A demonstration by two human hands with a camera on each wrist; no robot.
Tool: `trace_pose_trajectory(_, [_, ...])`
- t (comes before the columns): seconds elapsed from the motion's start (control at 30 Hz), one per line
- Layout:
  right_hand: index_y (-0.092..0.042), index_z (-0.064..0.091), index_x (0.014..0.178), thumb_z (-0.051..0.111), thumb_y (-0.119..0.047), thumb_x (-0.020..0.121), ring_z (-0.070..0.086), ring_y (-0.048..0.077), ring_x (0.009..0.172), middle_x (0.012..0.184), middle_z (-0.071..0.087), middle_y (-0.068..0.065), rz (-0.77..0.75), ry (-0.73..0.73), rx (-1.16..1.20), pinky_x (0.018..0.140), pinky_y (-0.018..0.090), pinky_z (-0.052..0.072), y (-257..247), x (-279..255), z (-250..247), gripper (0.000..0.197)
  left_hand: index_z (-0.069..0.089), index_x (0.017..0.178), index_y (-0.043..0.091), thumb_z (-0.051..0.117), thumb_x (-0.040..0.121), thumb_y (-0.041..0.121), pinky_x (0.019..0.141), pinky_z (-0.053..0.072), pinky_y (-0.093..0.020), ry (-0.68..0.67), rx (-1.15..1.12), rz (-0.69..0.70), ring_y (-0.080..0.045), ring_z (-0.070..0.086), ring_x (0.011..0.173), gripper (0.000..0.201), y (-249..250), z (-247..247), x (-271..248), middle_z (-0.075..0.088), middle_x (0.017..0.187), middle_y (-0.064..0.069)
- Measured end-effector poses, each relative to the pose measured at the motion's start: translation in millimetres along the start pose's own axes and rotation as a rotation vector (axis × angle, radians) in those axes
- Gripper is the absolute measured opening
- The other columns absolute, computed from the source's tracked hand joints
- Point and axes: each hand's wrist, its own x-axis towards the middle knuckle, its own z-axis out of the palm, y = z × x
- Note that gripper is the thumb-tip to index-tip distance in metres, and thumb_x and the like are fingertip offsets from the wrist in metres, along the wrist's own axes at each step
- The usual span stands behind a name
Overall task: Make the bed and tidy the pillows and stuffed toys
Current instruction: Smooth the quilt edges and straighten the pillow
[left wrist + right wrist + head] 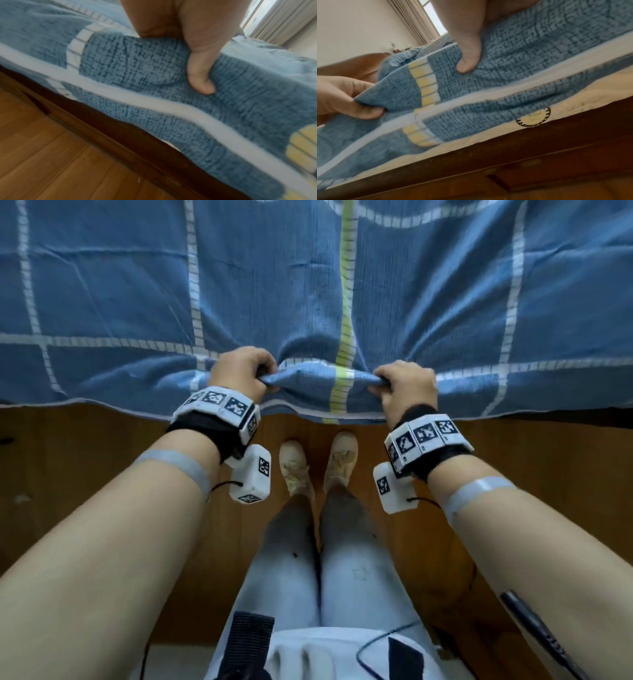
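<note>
The blue checked blanket (308,285) lies spread nearly flat over the bed, bunched only at its near edge, where the left hand (241,373) and right hand (404,386) each clutch a fold. Pillows and toys go unseen, so likely remain. Below the blanket's hem, wooden floor (102,460) offers stepping room.

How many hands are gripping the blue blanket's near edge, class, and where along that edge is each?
2. The left hand grips the blanket just left of its yellow stripe; the right hand grips it just right of the stripe. No others show.
</note>
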Motion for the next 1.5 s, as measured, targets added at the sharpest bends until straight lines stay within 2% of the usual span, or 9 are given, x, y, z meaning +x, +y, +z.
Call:
trace_pose_trajectory(0.1, [-0.02,0.061,0.111,0.061,-0.017,0.086,0.051,0.027,0.113,0.113,0.061,0.004,0.059,-0.154,-0.014,0.098,0.036,0.032,-1.8,2.5,-5.6,0.025,0.059,0.075,0.025,0.07,0.071,0.008,0.079,0.049,-0.033,-0.167,0.137,0.007,-0.027,0.06,0.091,0.021,7.8,0.5,-1.2,0.056,0.082,0.002])
trace_pose_trajectory(0.27, [-0.018,0.06,0.113,0.062,-0.009,0.084,0.051,0.02,0.1,0.094,0.046,-0.003,0.075,-0.213,0.12,0.092,0.034,0.043,18.9,-17.6,-32.0,0.03,0.059,0.091,0.019,0.075,0.074,0.021,0.082,0.046,-0.034,-0.24,0.1,0.148,-0.017,0.049,0.087,0.024,41.6,6.2,-13.1,0.047,0.09,0.003])
trace_pose_trajectory(0.4, [-0.026,0.054,0.122,0.068,-0.015,0.078,0.043,0.023,0.121,0.123,0.048,0.003,0.1,-0.082,0.0,0.102,0.038,0.031,63.6,-17.7,-58.5,0.047,0.059,0.108,0.013,0.076,0.073,0.02,0.085,0.041,-0.026,-0.155,-0.042,0.256,-0.013,0.048,0.089,0.039,96.8,17.6,-15.2,0.049,0.099,0.002])
trace_pose_trajectory(0.57, [-0.035,0.04,0.134,0.078,-0.026,0.069,0.021,0.024,0.138,0.147,0.024,0.002,0.273,0.015,0.004,0.113,0.042,0.016,147.0,-14.1,-83.6,0.076,0.05,0.13,0.018,0.079,0.069,0.022,0.104,0.034,-0.025,-0.132,-0.088,0.312,-0.018,0.047,0.123,0.067,176.1,60.1,-3.7,0.05,0.133,-0.003])
trace_pose_trajectory(0.87, [-0.04,0.024,0.143,0.078,-0.036,0.067,0.002,0.024,0.146,0.157,0.004,0.004,0.259,-0.053,-0.111,0.117,0.047,0.004,285.3,-2.7,-135.3,0.093,0.03,0.141,0.038,0.083,0.058,0.032,0.113,0.021,-0.039,-0.076,0.157,0.067,-0.025,0.019,0.14,0.099,306.7,175.4,9.1,0.021,0.153,0.008])
trace_pose_trajectory(1.03, [-0.039,0.044,0.127,0.065,-0.037,0.08,0.019,0.025,0.139,0.145,0.03,-0.001,0.126,-0.056,-0.2,0.109,0.048,0.01,298.1,14.0,-135.3,0.051,0.055,0.118,0.025,0.076,0.069,0.033,0.096,0.037,-0.044,0.009,0.354,0.047,-0.03,0.041,0.123,0.054,311.7,172.0,25.9,0.05,0.128,-0.003])
trace_pose_trajectory(1.13, [-0.029,0.059,0.106,0.047,-0.031,0.093,0.04,0.022,0.121,0.118,0.055,-0.003,0.019,0.035,-0.151,0.091,0.038,0.009,299.1,20.7,-137.1,0.018,0.066,0.104,0.018,0.072,0.075,0.027,0.093,0.044,-0.038,-0.009,0.17,0.041,-0.028,0.053,0.111,0.03,307.6,160.8,34.9,0.063,0.112,-0.008])
trace_pose_trajectory(1.4, [-0.011,0.065,0.082,0.042,-0.028,0.091,0.059,0.032,0.083,0.081,0.066,0.01,-0.109,0.157,-0.105,0.073,0.033,0.022,308.0,-30.5,-127.9,0.029,0.072,0.086,0.009,0.077,0.067,0.008,0.063,0.04,-0.008,0.009,-0.322,0.052,0.017,0.052,0.056,0.02,284.8,169.9,-16.2,0.061,0.057,0.026])
trace_pose_trajectory(1.5, [-0.013,0.065,0.09,0.043,-0.029,0.092,0.058,0.031,0.091,0.09,0.067,0.007,-0.063,0.068,-0.093,0.076,0.032,0.021,308.7,-36.2,-120.1,0.028,0.072,0.089,0.005,0.079,0.066,0.005,0.062,0.038,-0.003,0.065,-0.257,0.013,0.01,0.056,0.063,0.023,286.8,179.7,-23.2,0.061,0.073,0.005])
